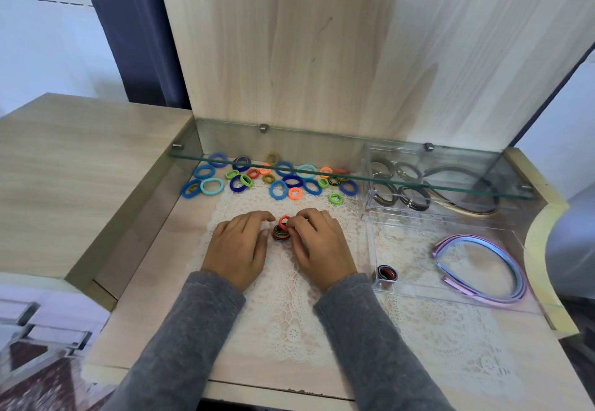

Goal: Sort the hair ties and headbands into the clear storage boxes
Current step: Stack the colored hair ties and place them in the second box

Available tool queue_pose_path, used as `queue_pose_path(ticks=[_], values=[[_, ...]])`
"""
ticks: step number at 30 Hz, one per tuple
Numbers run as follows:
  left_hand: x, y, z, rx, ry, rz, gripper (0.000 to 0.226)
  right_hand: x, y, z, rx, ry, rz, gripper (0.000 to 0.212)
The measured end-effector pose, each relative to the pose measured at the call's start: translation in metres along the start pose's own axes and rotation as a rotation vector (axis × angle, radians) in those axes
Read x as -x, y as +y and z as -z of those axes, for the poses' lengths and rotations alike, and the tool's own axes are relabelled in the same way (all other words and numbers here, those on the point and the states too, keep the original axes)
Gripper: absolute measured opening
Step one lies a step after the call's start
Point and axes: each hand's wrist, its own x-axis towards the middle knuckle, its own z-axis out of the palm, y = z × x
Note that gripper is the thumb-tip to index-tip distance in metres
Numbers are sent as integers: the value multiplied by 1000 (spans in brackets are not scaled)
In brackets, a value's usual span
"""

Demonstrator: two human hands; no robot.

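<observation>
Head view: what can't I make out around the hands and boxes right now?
All head view.
- Stack of hair ties: count hidden by left hand and right hand, which pinches an orange hair tie.
- Far clear box: dark bands blurred behind the glass shelf.
- Grey object: cut off at right edge.

Low clear glass shelf (322,153) spans the back; only a shallow gap under it, crowded w/ loose coloured fabric hair ties (272,190). Rt side walled off by two clear plastic boxes, rear box (365,185) & front box (372,249). Mid of white lace mat (283,314) taken by left hand (238,246), right hand (322,246) pinching an orange hair tie (284,221), & short stack of ties (280,234) betw them. Free: bare wood strip (154,269) betw mat & left wooden side wall (135,217).
</observation>
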Motion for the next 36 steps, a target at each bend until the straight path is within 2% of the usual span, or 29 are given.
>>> queue_pose_path(ticks=[8, 18, 31, 36], values=[[0, 0, -1, -2, -19, 35, 38, 0, 0, -2, 21, -53, 42, 15], [-1, 0, -1, 21, -52, 46, 48, 1, -4, 4, 23, -241, -33, 29], [-6, 5, 3, -30, -102, 35, 44, -7, -7, 12, 20, -333, -22, 27], [-4, 10, 7, -146, -66, -24, 41, -6, -8, 20, 28, -383, -34, 26]])
